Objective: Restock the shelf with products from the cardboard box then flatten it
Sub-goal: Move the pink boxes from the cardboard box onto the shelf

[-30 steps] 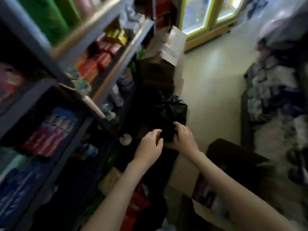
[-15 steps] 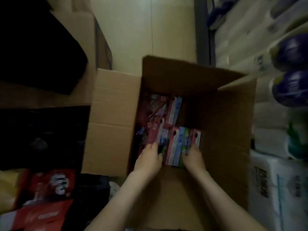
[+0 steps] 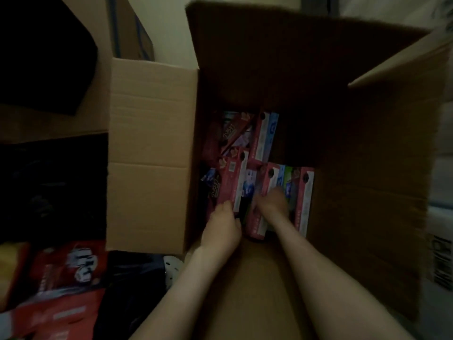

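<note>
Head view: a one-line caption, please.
Left hand holds a pink carton, right hand touches other cartons, inside the open cardboard box.

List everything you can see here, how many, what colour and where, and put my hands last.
cardboard box: one, brown, centre, open with flaps spread
product cartons: several, exact count unclear, pink, blue and green, inside the box at its bottom
second cardboard box: one, brown, upper left, behind the open box's left flap
dark object: one, black, upper left, too dim to identify
red packs: at least two, red with white print, lower left
white packages: count unclear, white, right edge
floor: pale, beyond the boxes
left hand: one, at the near end of a pink carton, grip unclear
right hand: one, blurred, on the cartons alongside, grip unclear
</note>
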The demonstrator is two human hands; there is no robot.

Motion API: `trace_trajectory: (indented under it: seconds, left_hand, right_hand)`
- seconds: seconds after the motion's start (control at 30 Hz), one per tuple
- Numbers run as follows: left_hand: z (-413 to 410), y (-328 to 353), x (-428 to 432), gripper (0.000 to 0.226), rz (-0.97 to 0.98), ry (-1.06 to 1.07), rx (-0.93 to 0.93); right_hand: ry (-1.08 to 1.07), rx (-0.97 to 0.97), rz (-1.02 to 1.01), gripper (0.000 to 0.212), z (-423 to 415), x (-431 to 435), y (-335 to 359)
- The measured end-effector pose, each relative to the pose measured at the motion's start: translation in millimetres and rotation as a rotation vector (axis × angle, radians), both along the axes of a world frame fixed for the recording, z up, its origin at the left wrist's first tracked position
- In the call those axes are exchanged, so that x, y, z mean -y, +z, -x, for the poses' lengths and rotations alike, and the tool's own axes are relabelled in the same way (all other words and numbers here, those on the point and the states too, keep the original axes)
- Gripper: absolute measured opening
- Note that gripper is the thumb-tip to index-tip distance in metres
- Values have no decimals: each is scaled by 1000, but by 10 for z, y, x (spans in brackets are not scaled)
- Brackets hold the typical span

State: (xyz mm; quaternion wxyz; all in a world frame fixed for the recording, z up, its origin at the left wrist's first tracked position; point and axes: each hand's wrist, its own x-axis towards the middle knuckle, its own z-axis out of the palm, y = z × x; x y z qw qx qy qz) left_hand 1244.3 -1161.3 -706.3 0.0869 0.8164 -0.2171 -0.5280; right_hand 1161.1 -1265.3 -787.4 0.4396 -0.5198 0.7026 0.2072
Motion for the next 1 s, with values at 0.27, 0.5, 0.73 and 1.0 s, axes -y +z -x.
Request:
trace_trajectory:
  seconds: [0.27, 0.5, 0.73, 1.0]
  left_hand:
    - [-567, 1980, -34, 46, 83, 163, -35]
    - [-1059, 3845, -805, 47, 220, 310, 3]
    - [-1372, 5060, -1847, 47, 301, 266, 455]
    - [-1636, 5831, -3236, 52, 281, 340, 788]
  right_hand:
    - [-121, 431, -155, 25, -398, -83, 2291]
    - [-170, 949, -460, 25, -929, -569, 4250]
    - [174, 1063, -526, 64, -1571, -1358, 5616]
    - [264, 1102, -519, 27, -2222, -2564, 6363]
